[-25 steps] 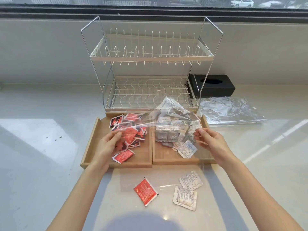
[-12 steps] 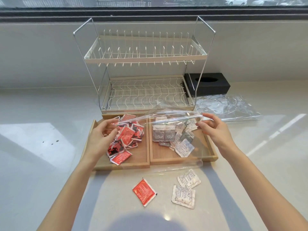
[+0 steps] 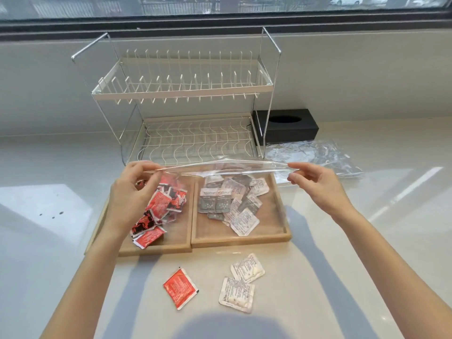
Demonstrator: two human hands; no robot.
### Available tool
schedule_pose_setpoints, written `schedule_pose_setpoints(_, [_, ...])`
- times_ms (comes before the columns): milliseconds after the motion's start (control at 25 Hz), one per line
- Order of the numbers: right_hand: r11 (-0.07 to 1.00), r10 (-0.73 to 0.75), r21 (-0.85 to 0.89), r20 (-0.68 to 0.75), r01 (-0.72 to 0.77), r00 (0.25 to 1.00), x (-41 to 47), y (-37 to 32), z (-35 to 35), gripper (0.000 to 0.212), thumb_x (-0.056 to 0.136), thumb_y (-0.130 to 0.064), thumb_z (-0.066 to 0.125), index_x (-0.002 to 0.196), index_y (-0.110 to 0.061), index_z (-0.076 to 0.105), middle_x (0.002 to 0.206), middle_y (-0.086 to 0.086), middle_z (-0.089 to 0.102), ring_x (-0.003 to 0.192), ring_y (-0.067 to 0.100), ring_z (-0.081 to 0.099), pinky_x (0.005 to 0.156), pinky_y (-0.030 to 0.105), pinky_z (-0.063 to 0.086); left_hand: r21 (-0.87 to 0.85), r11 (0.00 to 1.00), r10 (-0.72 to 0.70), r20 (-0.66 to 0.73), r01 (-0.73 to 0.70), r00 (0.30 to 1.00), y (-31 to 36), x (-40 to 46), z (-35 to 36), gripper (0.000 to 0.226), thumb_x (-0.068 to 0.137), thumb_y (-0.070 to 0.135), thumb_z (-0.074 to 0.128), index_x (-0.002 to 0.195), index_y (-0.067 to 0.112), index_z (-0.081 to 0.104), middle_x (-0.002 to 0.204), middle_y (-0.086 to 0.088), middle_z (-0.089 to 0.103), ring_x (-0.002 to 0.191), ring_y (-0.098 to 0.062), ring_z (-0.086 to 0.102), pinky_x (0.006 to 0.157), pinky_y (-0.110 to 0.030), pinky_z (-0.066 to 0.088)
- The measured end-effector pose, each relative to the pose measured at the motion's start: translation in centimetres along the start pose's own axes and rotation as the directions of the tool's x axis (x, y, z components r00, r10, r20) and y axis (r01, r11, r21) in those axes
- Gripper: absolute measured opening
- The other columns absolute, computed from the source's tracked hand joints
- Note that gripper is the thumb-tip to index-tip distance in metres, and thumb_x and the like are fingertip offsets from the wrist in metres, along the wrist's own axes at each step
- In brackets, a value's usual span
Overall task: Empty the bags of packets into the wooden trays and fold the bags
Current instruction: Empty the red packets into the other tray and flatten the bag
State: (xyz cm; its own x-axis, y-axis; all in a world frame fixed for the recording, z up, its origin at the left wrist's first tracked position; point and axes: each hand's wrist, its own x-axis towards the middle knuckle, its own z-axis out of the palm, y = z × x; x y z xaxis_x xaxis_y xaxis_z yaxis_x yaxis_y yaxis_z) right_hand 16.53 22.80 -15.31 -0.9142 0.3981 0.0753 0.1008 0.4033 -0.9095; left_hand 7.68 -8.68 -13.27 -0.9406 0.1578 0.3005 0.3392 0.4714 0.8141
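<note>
An empty clear plastic bag (image 3: 220, 167) is stretched flat above two wooden trays. My left hand (image 3: 133, 192) pinches its left end and my right hand (image 3: 315, 184) pinches its right end. The left tray (image 3: 181, 248) holds a heap of red packets (image 3: 161, 211). The right tray (image 3: 281, 216) holds white and grey packets (image 3: 232, 204). In front of the trays one red packet (image 3: 181, 288) and two white packets (image 3: 241, 282) lie loose on the counter. Another clear bag (image 3: 315, 157) lies flat at the right.
A two-tier white wire dish rack (image 3: 186, 113) stands right behind the trays. A black tissue box (image 3: 288, 126) sits to its right, against the wall. The pale counter (image 3: 49, 241) spreads out to the left and right.
Both hands rose and moved apart, pulling the crumpled bag taut into a flat strip above the trays. The camera view moved closer.
</note>
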Motion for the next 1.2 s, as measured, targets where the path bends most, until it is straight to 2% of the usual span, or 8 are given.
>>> schedule_pose_setpoints(160, [0.999,-0.041,-0.003,-0.045,0.041,0.998,0.6,0.5,-3.3,0.018,0.082,-0.015,0.064,0.075,-0.032,0.063,0.076,-0.012,0.065,0.065,-0.01,0.058,0.07,0.009,0.045,-0.021,0.999,0.033,-0.046,-0.034,0.998,3.9,-0.3,2.0,0.018,0.085,0.018,0.057,0.079,0.035,0.058,0.088,0.018,0.057,0.069,0.016,0.055,0.062,0.001,0.041])
schedule_pose_setpoints(320, [0.991,-0.131,-0.015,-0.145,0.13,0.981,1.2,0.4,-7.6,0.015,0.084,-0.019,0.062,0.072,-0.029,0.06,0.088,-0.018,0.056,0.076,-0.017,0.054,0.066,0.0,0.041,-0.042,0.999,-0.001,-0.066,-0.002,0.998,6.6,-0.2,5.0,0.019,0.086,0.025,0.055,0.075,0.041,0.058,0.067,0.022,0.065,0.064,0.014,0.057,0.061,0.001,0.04])
schedule_pose_setpoints(400, [0.985,-0.149,0.06,-0.182,0.162,0.972,2.0,0.3,-10.3,0.016,0.085,-0.017,0.061,0.073,-0.028,0.06,0.084,-0.016,0.062,0.074,-0.011,0.058,0.067,0.004,0.043,-0.044,0.999,0.003,-0.043,-0.005,0.999,7.6,-0.1,7.0,0.02,0.086,0.025,0.055,0.073,0.039,0.059,0.066,0.031,0.064,0.061,0.011,0.055,0.059,-0.002,0.039])
schedule_pose_setpoints(600, [0.964,-0.134,0.192,-0.235,0.181,0.963,4.3,1.7,-16.0,0.021,0.088,-0.011,0.054,0.081,-0.03,0.051,0.056,-0.013,0.066,0.057,0.001,0.06,0.069,0.018,0.05,-0.133,0.99,-0.038,-0.024,0.035,0.999,10.3,0.7,13.1,0.019,0.087,0.023,0.054,0.073,0.032,0.061,0.056,0.021,0.062,0.05,0.006,0.051,0.049,-0.006,0.037])
schedule_pose_setpoints(800, [0.99,-0.075,0.103,-0.196,0.097,0.978,7.2,5.3,-18.1,0.027,0.09,-0.004,0.046,0.08,-0.026,0.056,0.072,-0.007,0.059,0.058,-0.005,0.058,0.063,0.012,0.049,-0.149,0.971,-0.184,0.035,0.187,0.982,11.2,1.5,20.0,0.016,0.092,0.024,0.043,0.094,0.015,0.056,0.078,0.006,0.063,0.07,-0.003,0.059,0.065,-0.023,0.042])
schedule_pose_setpoints(920, [0.988,0.041,0.151,-0.203,-0.01,0.978,9.3,7.8,-18.7,0.02,0.089,-0.002,0.046,0.096,-0.013,0.061,0.08,-0.009,0.059,0.06,-0.01,0.058,0.057,0.006,0.048,-0.189,0.95,-0.235,0.082,0.247,0.969,11.7,2.4,23.3,0.02,0.094,0.025,0.039,0.109,0.016,0.048,0.087,0.002,0.065,0.086,-0.012,0.064,0.08,-0.032,0.048])
schedule_pose_setpoints(1080, [0.969,0.155,0.22,-0.181,-0.113,0.971,12.2,10.9,-18.9,0.023,0.088,-0.008,0.053,0.111,-0.008,0.059,0.087,-0.007,0.059,0.072,0.004,0.058,0.061,0.006,0.05,-0.142,0.947,-0.263,0.179,0.29,0.948,12.2,4.2,27.4,0.049,0.09,0.027,0.048,0.134,0.019,0.027,0.107,0.004,0.051,0.086,-0.004,0.054,0.067,-0.014,0.039])
schedule_pose_setpoints(1200, [0.969,0.196,0.18,-0.139,-0.17,0.971,15.0,13.0,-18.9,0.031,0.087,-0.011,0.055,0.118,-0.008,0.056,0.097,-0.004,0.059,0.079,0.009,0.056,0.07,0.012,0.052,-0.051,0.957,-0.272,0.181,0.286,0.945,11.3,6.2,30.3,0.065,0.085,0.02,0.056,0.139,0.021,0.02,0.12,-0.002,0.043,0.091,-0.011,0.051,0.08,-0.026,0.044])
